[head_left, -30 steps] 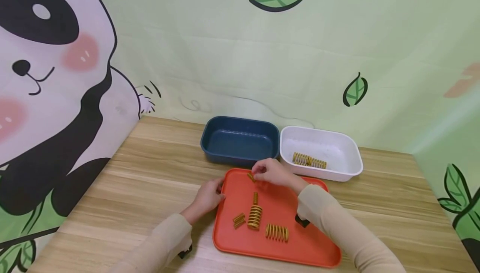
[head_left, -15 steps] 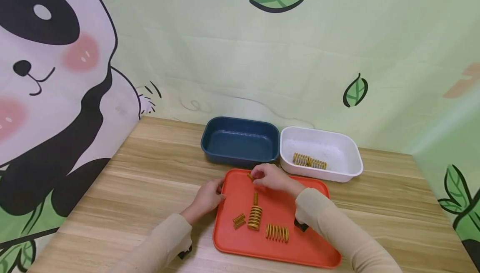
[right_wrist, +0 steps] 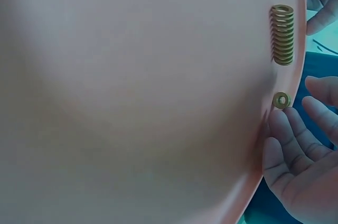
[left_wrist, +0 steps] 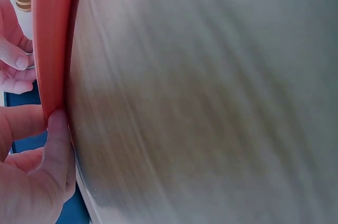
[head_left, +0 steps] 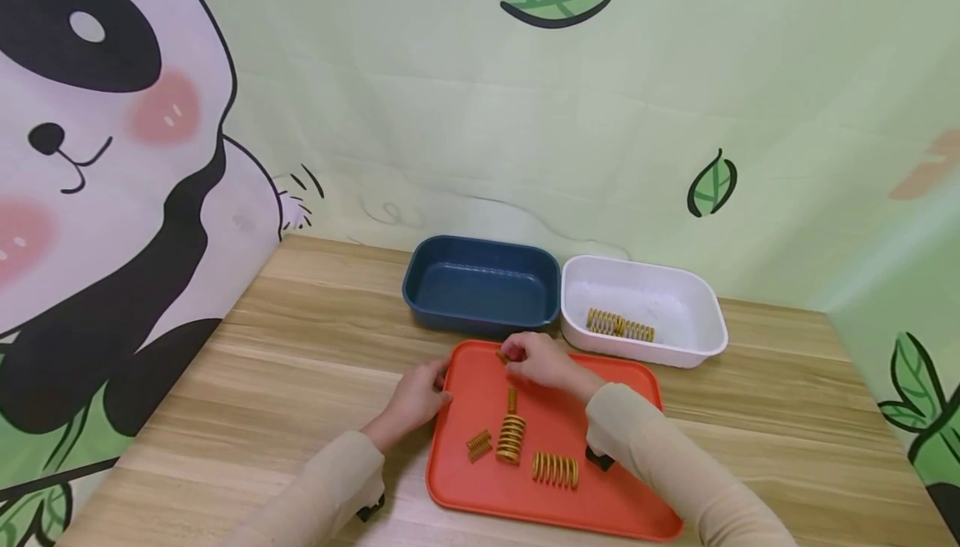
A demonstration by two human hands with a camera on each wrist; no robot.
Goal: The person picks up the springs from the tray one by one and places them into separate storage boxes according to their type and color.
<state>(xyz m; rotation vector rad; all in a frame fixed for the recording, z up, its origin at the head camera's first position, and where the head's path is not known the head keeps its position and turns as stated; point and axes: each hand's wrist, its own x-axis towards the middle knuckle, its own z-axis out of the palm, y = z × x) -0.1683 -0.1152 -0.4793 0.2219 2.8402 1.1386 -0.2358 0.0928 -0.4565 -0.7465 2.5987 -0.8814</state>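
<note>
In the head view, my left hand (head_left: 416,394) grips the left rim of the red tray (head_left: 600,414); the left wrist view shows its thumb and fingers (left_wrist: 57,129) pinching that rim. My right hand (head_left: 543,359) reaches over the tray's far left corner. Its fingertips meet a small gold coil spring (right_wrist: 282,100), seen end-on in the right wrist view, and its fingers are spread and relaxed. Nearer the person lie another small spring (head_left: 512,401), a thick large spring (head_left: 511,439) end to end with it, small springs (head_left: 479,445) side by side, and a second large spring (head_left: 555,469).
Behind the tray stand a dark blue bin (head_left: 480,322) and, touching it on the right, a white bin (head_left: 686,355) with gold springs (head_left: 621,325) inside. All of it rests on a wooden table (head_left: 315,347) against a fabric backdrop (head_left: 420,113) printed with a panda and leaves.
My right hand has shifted slightly toward the person and closer over the small spring in the far left corner, covering more of it. My left hand stays on the tray rim.
</note>
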